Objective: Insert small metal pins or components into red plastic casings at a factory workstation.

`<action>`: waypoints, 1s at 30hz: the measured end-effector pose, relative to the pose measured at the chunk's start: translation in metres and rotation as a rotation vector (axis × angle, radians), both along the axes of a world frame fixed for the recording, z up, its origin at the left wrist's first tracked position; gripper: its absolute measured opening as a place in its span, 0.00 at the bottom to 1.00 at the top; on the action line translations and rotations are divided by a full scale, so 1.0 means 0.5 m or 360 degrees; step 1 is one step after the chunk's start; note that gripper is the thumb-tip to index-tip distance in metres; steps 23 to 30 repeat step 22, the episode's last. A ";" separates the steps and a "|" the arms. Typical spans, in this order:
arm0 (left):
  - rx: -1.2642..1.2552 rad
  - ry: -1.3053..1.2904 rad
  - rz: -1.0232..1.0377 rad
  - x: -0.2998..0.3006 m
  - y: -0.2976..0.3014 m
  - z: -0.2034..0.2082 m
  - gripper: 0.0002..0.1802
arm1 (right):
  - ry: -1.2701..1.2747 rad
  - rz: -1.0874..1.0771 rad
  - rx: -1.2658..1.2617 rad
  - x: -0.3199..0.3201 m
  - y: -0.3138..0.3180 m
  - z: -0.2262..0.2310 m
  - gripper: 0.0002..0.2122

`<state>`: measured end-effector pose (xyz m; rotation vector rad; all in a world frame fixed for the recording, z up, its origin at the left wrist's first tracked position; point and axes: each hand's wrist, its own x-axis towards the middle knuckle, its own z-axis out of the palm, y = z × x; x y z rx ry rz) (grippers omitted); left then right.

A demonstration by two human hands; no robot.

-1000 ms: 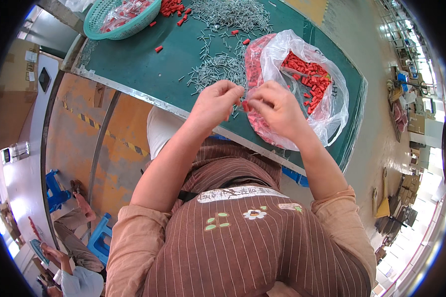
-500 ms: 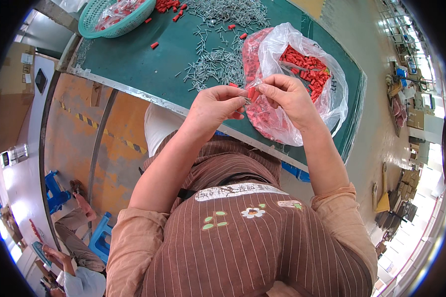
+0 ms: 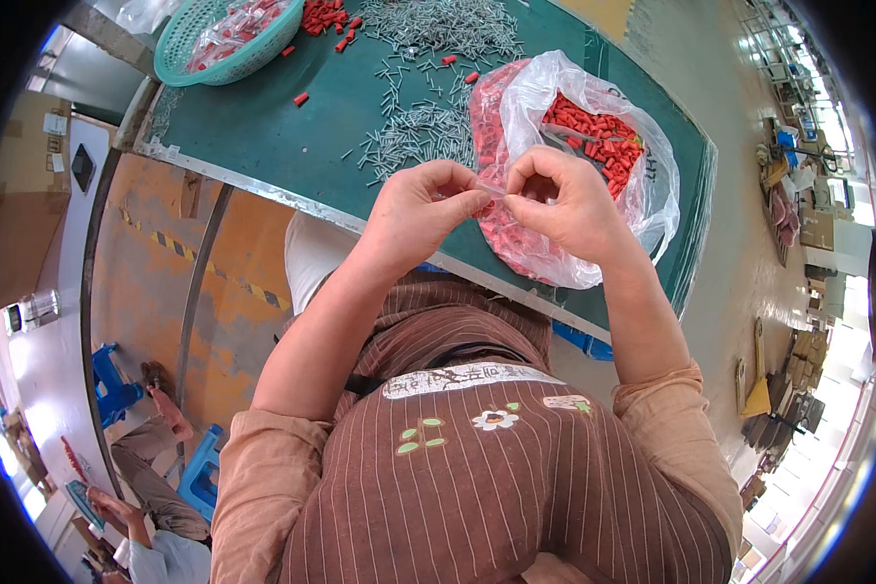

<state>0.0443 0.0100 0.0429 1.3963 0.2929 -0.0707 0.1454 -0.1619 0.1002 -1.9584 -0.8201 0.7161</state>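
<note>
In front of my body, my left hand (image 3: 426, 212) and my right hand (image 3: 566, 206) pinch the edge of a small clear plastic bag (image 3: 492, 189) between thumbs and forefingers. The fingertips nearly meet, and most of the bag is hidden by them. Just beyond and to the right sits a large open clear plastic sack (image 3: 657, 219) of red wall plugs (image 3: 608, 151). Past my left hand, loose grey screws (image 3: 414, 136) lie in a spread heap on the green tabletop (image 3: 253, 131).
A larger heap of screws (image 3: 443, 27) lies farther back. At the far left, a light green basket (image 3: 170, 54) holds filled clear bags (image 3: 238, 34); loose red plugs (image 3: 323, 16) lie beside it. At lower left, another person (image 3: 156, 487) sits near blue stools (image 3: 200, 477).
My fingers have shifted from a red plug and screws showing between them to pinching the bag's edge. My right thumb and forefinger have curled into a ring; the view has shifted slightly.
</note>
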 end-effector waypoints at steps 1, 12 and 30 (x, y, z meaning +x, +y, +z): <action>-0.0046 0.0004 -0.0014 -0.003 0.000 0.002 0.06 | 0.0000 -0.0005 0.0001 0.004 -0.008 -0.001 0.04; -0.0448 -0.0119 0.0163 -0.014 -0.027 0.002 0.06 | 0.0403 -0.0301 0.0370 -0.029 -0.006 -0.039 0.04; -0.0417 -0.0258 0.0250 -0.024 -0.027 0.017 0.06 | 0.0313 -0.0261 0.0421 -0.040 -0.013 -0.011 0.04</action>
